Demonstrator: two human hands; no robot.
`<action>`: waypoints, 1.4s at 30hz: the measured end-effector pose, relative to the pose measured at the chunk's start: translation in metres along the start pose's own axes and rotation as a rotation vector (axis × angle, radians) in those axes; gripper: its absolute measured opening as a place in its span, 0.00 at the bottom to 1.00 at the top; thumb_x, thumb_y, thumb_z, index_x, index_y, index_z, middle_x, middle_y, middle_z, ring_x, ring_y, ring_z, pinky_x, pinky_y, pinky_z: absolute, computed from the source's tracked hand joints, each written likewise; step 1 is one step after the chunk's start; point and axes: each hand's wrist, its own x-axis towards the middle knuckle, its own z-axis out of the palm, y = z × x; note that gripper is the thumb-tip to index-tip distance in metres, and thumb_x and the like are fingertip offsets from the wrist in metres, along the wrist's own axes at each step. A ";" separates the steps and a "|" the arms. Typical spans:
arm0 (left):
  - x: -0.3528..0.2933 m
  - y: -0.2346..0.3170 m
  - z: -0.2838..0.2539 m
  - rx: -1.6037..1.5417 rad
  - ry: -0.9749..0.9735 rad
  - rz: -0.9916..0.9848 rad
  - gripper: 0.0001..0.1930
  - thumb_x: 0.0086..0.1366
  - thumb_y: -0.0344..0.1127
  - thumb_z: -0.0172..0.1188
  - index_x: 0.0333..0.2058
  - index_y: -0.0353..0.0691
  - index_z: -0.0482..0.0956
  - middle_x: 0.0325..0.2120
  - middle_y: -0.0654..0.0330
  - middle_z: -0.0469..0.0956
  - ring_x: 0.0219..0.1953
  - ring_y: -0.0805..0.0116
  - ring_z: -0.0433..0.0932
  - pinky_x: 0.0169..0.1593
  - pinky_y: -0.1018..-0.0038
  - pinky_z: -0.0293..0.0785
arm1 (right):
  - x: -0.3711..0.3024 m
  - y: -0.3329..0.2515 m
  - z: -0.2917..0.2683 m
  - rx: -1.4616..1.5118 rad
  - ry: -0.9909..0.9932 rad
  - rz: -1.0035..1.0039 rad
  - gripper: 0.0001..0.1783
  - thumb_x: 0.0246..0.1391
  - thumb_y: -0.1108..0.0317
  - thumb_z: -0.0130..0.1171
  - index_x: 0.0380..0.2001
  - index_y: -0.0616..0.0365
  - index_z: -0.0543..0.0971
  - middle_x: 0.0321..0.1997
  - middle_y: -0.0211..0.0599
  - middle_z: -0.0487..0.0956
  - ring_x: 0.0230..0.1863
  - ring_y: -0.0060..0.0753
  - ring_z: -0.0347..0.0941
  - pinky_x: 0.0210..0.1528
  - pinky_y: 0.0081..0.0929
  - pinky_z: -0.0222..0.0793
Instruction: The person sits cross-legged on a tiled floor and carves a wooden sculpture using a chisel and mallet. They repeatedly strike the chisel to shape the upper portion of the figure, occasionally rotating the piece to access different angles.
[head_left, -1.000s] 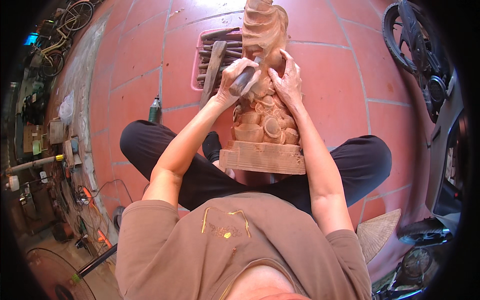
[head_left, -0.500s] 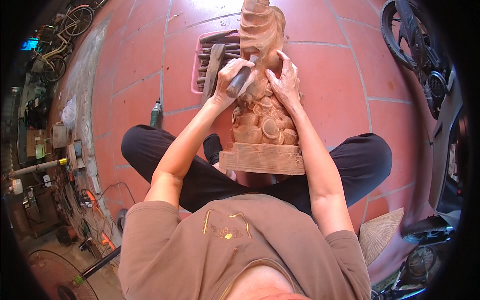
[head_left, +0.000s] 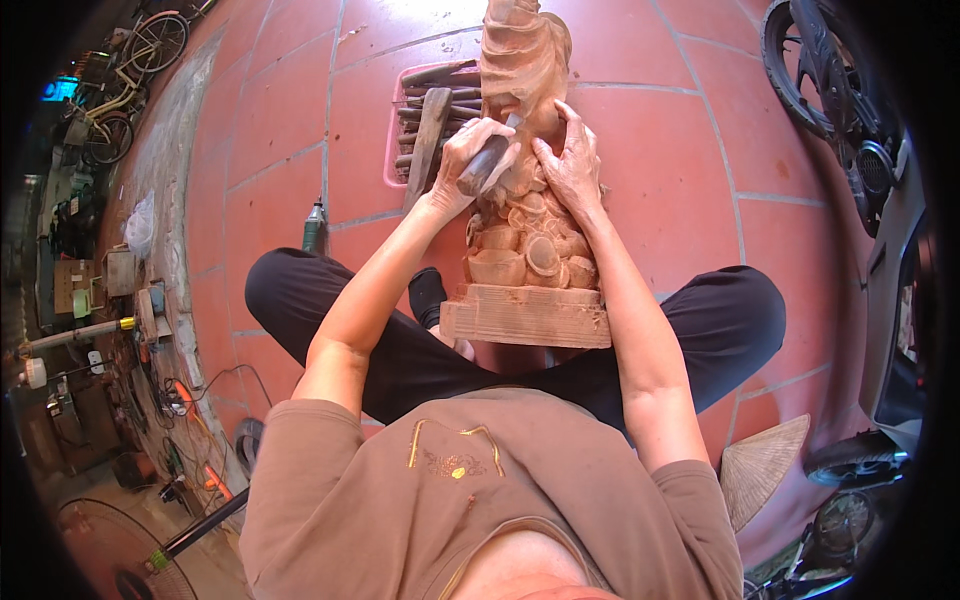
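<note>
Out front, running near to far, there's a carved wooden statue (head_left: 528,218). Left hand (head_left: 466,157) is curled round a dark-handled chisel (head_left: 484,164); right hand (head_left: 572,168) rests on the statue's right side, thumb and fingers pretty wide. Pink basket (head_left: 391,160) sits left.

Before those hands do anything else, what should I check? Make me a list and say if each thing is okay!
1. Left hand has hold of the chisel: ok, fingers wrapped around it.
2. Right hand on the carving: ok, spread along its side.
3. Right hand apart from the blade: ok, but the thumb is fairly near.
4. Gloves worn: not ok, both hands are bare.
5. Blade's edge biting into wood: cannot tell, too small to see.
6. Hat away from the chisel: ok, over beyond the right arm.
</note>
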 end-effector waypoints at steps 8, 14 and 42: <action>-0.006 -0.002 -0.007 -0.021 -0.039 -0.131 0.09 0.59 0.29 0.69 0.37 0.37 0.80 0.33 0.54 0.80 0.35 0.62 0.82 0.39 0.69 0.77 | -0.002 -0.006 -0.001 0.011 0.004 0.003 0.38 0.51 0.59 0.67 0.66 0.42 0.66 0.59 0.46 0.74 0.63 0.48 0.67 0.60 0.48 0.67; 0.006 0.004 -0.001 -0.037 0.031 -0.111 0.09 0.58 0.27 0.68 0.37 0.37 0.79 0.30 0.52 0.79 0.34 0.56 0.80 0.39 0.66 0.76 | -0.001 -0.001 0.000 -0.010 0.021 -0.006 0.38 0.51 0.59 0.67 0.66 0.42 0.66 0.59 0.45 0.74 0.63 0.48 0.67 0.61 0.48 0.66; -0.002 0.009 -0.005 -0.158 -0.014 -0.301 0.07 0.61 0.29 0.68 0.36 0.39 0.80 0.26 0.64 0.78 0.29 0.79 0.75 0.34 0.77 0.73 | -0.001 -0.001 -0.001 0.006 -0.010 0.034 0.37 0.54 0.63 0.62 0.67 0.45 0.63 0.62 0.43 0.72 0.65 0.47 0.65 0.64 0.50 0.62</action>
